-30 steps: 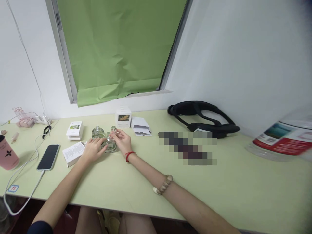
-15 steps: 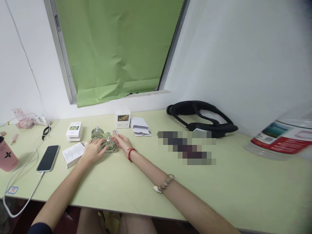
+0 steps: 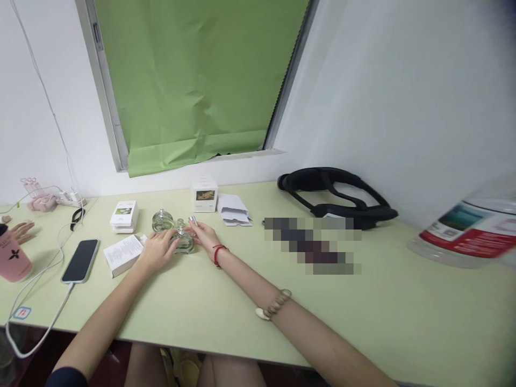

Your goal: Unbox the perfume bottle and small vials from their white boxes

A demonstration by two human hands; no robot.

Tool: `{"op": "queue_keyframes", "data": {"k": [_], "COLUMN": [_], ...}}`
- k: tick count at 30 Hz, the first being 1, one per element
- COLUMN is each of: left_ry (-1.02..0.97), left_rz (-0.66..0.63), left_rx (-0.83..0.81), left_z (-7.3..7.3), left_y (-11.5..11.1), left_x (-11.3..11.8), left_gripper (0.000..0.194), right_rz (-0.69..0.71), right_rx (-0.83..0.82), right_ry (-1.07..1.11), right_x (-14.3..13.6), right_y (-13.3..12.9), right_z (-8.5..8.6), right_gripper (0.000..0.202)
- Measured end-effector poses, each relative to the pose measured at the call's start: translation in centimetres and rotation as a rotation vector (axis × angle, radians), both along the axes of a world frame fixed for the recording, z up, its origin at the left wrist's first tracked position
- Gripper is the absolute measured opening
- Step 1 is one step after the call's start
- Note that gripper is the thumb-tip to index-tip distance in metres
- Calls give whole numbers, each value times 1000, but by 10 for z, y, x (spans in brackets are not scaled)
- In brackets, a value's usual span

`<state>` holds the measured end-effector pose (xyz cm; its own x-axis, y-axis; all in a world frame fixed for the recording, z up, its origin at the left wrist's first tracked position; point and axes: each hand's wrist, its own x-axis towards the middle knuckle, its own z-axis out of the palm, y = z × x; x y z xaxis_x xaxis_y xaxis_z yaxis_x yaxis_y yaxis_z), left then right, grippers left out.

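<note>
Two clear glass bottles stand on the pale green table, a round one (image 3: pixel 162 220) behind and a second (image 3: pixel 184 243) in front of it. My left hand (image 3: pixel 158 249) is closed round the left side of the front bottle. My right hand (image 3: pixel 204 236), with a red string at its wrist, holds a small silver cap (image 3: pixel 193 220) at its fingertips, just right of that bottle. A white printed box (image 3: pixel 122 255) lies beside my left hand.
White boxes (image 3: pixel 123 216) (image 3: pixel 205 196) and a flattened carton (image 3: pixel 234 209) stand behind. A phone (image 3: pixel 80 260), pink cup (image 3: pixel 14 255) and another person's hand (image 3: pixel 23 232) are left; a black headset (image 3: pixel 342 196) and large bottle (image 3: pixel 467 226) right.
Another person's hand has come into view at the far left behind the pink cup. My hands have hardly moved; the whole view has shifted slightly.
</note>
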<state>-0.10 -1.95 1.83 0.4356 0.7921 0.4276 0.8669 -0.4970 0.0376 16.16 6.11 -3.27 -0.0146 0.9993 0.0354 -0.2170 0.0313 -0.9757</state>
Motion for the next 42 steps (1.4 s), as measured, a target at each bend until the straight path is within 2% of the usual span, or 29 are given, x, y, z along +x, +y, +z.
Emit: {"op": "queue_keyframes", "data": {"k": [5, 17, 21, 25, 28, 32, 35, 42], "left_ry": [-21, -48, -132, -227, -199, -91, -19, 116], "left_rz": [5, -7, -90, -273, -384, -444, -429, -185], "left_rx": [-1, 83, 185, 374, 467, 380, 236, 16], "left_z": [-1, -2, -3, 0, 4, 5, 1, -6], "left_y": [1, -2, -2, -5, -8, -12, -13, -15], "left_x": [0, -1, -2, -2, -2, 3, 9, 22], "left_gripper": [31, 34, 42, 56, 50, 34, 32, 40], "right_rz": [-81, -99, -112, -138, -144, -112, -109, -108], "right_rx": [-61, -141, -170, -224, -244, -216, -213, -262], "right_ry": [71, 179, 244, 328, 369, 389, 395, 352], "right_x": [-3, -6, -6, -5, -3, -1, -1, -1], "right_y": [-3, -10, -11, -11, -9, -7, -6, -10], "right_z": [3, 12, 15, 17, 16, 13, 13, 21], "right_gripper": [21, 12, 7, 10, 13, 16, 16, 16]}}
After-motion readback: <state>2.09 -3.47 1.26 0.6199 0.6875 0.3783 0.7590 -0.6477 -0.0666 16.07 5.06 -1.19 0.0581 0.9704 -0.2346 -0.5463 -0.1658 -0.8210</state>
